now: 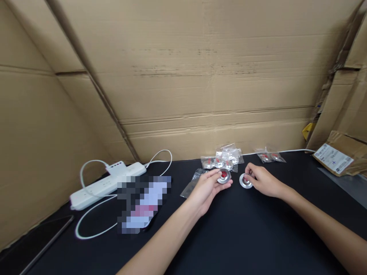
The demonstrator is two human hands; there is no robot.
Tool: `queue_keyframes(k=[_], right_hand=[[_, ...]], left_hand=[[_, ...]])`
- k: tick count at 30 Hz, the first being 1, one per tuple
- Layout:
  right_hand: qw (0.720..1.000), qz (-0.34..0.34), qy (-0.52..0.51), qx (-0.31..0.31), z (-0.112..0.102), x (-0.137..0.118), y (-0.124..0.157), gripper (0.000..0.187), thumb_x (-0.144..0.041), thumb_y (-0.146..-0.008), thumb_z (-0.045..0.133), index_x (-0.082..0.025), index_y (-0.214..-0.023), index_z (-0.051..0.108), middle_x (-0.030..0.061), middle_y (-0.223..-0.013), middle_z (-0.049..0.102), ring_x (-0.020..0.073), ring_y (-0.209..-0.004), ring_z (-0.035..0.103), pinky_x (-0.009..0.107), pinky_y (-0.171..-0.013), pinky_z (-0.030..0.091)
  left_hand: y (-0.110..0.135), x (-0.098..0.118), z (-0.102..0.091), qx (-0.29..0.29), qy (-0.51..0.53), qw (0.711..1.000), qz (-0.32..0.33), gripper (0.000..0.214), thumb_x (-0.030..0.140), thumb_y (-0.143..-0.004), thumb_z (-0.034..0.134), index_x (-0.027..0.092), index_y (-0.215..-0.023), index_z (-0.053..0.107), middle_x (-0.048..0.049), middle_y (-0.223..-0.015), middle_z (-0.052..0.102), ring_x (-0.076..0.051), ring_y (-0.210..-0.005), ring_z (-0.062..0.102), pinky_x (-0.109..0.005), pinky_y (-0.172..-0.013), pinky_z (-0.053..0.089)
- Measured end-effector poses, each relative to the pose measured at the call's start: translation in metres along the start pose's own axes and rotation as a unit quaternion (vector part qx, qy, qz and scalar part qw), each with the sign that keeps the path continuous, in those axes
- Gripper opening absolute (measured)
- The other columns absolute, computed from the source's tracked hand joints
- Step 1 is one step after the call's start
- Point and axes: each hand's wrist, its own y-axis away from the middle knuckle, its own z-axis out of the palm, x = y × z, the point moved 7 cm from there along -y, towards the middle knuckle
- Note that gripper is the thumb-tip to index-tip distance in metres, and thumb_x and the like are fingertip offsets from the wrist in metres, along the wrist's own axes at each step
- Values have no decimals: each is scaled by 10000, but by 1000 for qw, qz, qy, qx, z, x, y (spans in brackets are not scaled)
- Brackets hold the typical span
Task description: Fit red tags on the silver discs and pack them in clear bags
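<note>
1. Shows a bare left hand (pixel 205 189), slim-fingered, nearer the power strip (pixel 107 185).
2. Joins it to a slender left forearm (pixel 166 240), uncovered as far as the view's edge.
3. Shows, farther from the power strip, a bare right hand (pixel 262 181) and slender, uncovered right forearm (pixel 321 225).

Along the far edge of the bench (pixel 223 236), against the cardboard wall (pixel 200 95), a cluster of bags (pixel 220 158) lies right of the middle, with another bag (pixel 271 156) farther right. A parcel (pixel 335 158) sits in the far right corner, a sheet (pixel 344 187) before it toward the right edge. A power strip (pixel 106 187) runs near the far left corner, a pixelated item (pixel 146 206) before its right end; a flat device (pixel 37 244) lies by the left edge. Before the cluster, the left hand (pixel 206 189) holds one disc (pixel 227 177); just right, the right hand (pixel 262 181) grips a second disc (pixel 244 185).
</note>
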Motion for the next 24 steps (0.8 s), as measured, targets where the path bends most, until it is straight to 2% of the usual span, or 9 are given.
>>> queue_keyframes(k=[3,6,8,10,15,20,22,24], right_hand=[[989,59,-137,-20,4,4,0,199,-395,-942,455,-222,-856,410,-27,-619,596,140,-482,574,250,-480,394],[942,130,-304,-50,12,4,1,302,-505,-922,473,-233,-890,347,11,-656,674,163,-456,623,244,-440,391],[907,155,-387,-53,16,1,2,332,-514,-897,526,-228,-907,357,51,-721,707,176,-513,660,262,-475,432],[884,167,-434,-53,18,-2,2,318,-485,-884,568,-216,-910,400,76,-777,717,170,-554,672,281,-518,466],[848,180,-495,-59,25,-3,3,257,-407,-867,630,-185,-890,501,87,-816,716,147,-596,674,272,-562,494],[856,155,-493,-24,20,-4,2,278,-353,-812,703,-175,-930,526,73,-767,718,143,-580,666,259,-557,484],[868,145,-475,-12,19,-3,1,300,-384,-813,695,-179,-953,528,73,-768,719,156,-584,673,268,-555,489],[892,131,-433,8,17,-2,0,315,-416,-815,680,-183,-964,529,63,-750,711,172,-579,681,274,-536,491]], left_hand=[[1,0,2,-3,1,1000,-6,95,144,-874,590,94,-867,671,-161,-928,713,-236,-842,706,-427,-917,524],[2,-1,3,0,-2,1000,-9,75,136,-863,607,100,-841,668,-155,-912,714,-227,-818,705,-423,-910,527],[2,-2,3,3,-3,1000,-12,78,127,-864,600,101,-834,667,-151,-904,715,-217,-795,703,-423,-910,528],[2,-2,3,4,-4,1000,-14,90,122,-870,588,101,-835,668,-148,-903,716,-213,-784,703,-423,-910,529],[2,-4,4,-9,-5,1000,-13,88,121,-868,589,98,-862,673,-151,-938,715,-235,-837,709,-415,-911,534],[2,-7,5,-16,5,1000,-17,77,130,-860,611,95,-863,679,-150,-949,717,-237,-841,712,-421,-929,531],[3,-8,7,-21,9,1000,-17,82,139,-858,617,91,-845,683,-156,-937,719,-236,-834,711,-427,-932,531],[5,-8,9,-23,16,999,-22,95,143,-856,619,85,-825,686,-161,-923,720,-236,-827,708,-438,-932,535]])
